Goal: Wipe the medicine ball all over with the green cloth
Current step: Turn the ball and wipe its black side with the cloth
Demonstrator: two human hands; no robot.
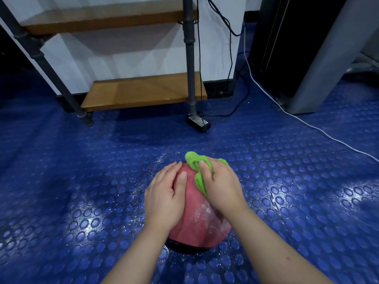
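Observation:
A pinkish-red medicine ball (199,222) with a dark bottom band sits on the blue studded floor, low in the middle of the view. Its surface looks wet and shiny. My left hand (166,193) lies flat on the ball's upper left side, fingers straight, thumb on top. My right hand (221,187) presses a bunched green cloth (198,169) against the ball's upper right, with fingers curled over the cloth. Part of the cloth sticks out beyond my fingers at the far side.
Water droplets speckle the floor (82,181) left of the ball. A wooden shelf (143,91) on grey pipe legs stands behind. A black power adapter (198,123) and cables lie near it. A white cable (307,124) runs right, past a grey machine base (307,95).

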